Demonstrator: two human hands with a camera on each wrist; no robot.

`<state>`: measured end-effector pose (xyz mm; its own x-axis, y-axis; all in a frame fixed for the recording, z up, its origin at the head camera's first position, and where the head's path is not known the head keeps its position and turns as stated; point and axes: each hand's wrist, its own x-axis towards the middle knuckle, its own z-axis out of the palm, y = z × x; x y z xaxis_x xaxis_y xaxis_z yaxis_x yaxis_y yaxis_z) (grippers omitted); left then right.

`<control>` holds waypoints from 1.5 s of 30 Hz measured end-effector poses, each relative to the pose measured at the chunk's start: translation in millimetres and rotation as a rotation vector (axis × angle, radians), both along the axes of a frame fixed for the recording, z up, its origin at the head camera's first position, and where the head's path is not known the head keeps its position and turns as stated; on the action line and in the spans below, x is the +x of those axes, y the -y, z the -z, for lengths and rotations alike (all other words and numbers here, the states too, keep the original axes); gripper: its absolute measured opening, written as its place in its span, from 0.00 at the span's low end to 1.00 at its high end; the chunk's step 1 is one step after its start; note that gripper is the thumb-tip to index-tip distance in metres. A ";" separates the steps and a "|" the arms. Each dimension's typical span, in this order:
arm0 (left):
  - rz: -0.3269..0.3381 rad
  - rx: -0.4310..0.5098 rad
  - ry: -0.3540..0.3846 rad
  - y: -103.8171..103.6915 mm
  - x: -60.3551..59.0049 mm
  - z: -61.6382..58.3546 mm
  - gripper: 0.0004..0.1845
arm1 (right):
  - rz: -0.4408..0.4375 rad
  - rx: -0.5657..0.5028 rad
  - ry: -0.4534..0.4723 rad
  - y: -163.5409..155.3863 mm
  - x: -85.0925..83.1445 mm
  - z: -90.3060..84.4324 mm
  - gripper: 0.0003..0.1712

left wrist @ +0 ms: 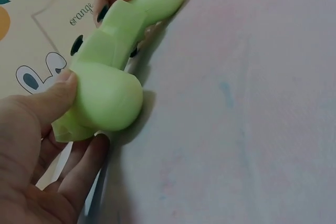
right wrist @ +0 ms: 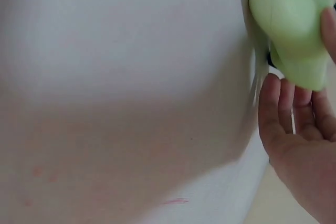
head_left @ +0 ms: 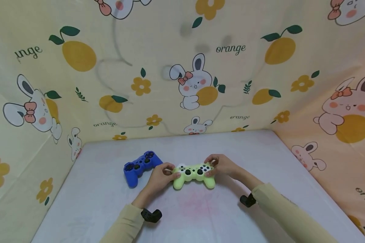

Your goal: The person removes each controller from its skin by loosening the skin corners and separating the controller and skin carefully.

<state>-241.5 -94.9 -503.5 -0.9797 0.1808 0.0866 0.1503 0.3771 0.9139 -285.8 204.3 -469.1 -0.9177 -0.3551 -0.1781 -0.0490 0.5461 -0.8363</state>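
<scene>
I have both hands on the light-green game controller [head_left: 194,174], which sits on the pale tabletop [head_left: 200,216] near its middle, a little toward me. My left hand [head_left: 161,176] is curled round the controller's nine o'clock grip, thumb over the top face; in the left wrist view that thumb [left wrist: 50,100] presses on the rounded green grip while the other fingers wrap underneath. My right hand [head_left: 222,166] is closed on the three o'clock end, fingertips by the dark buttons; in the right wrist view its fingers [right wrist: 286,111] cup under the green horn, though that picture is blurred and I cannot tell how firmly they bear on it. A blue game controller [head_left: 140,166] lies at nine o'clock of the green one, just beside my left hand, face up and untouched; I cannot tell whether my knuckles brush it. The printed rabbit-and-orange cloth [head_left: 182,67] walls in the tabletop at twelve, nine and three o'clock. As I read it, the step in hand is taking or settling a two-handed hold on the green controller, with the underside seeming to rest on the tabletop. Any next move, I judge, calls for both grips to stay even so the body does not twist, and for my left elbow to keep off the blue one.
</scene>
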 end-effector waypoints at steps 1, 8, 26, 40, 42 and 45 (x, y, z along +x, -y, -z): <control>-0.002 -0.004 0.000 -0.4 -0.1 0.0 0.15 | -0.014 0.001 -0.001 -0.9 -1.7 -0.1 0.29; -0.006 -0.035 -0.007 -0.1 0.4 -3.8 0.13 | -0.049 -0.005 -0.010 -3.3 -7.0 -0.3 0.27; -0.032 -0.058 -0.001 1.1 0.1 -5.3 0.16 | -0.137 -0.007 -0.115 -4.5 -6.3 3.5 0.24; -0.028 -0.046 0.000 0.2 3.5 -5.2 0.15 | -0.124 -0.036 -0.123 -9.2 -4.7 12.5 0.23; -0.034 -0.049 -0.005 -0.2 3.5 -5.6 0.15 | -0.120 -0.045 -0.131 -9.7 -4.2 14.4 0.23; -0.034 -0.062 -0.012 -2.0 2.5 -4.4 0.16 | -0.115 -0.065 -0.143 -11.1 -2.4 15.7 0.23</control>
<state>-239.0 -93.0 -499.1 -0.9844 0.1523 0.0879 0.1469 0.4379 0.8869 -288.3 215.4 -484.8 -0.8845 -0.4660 -0.0222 -0.2290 0.4752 -0.8496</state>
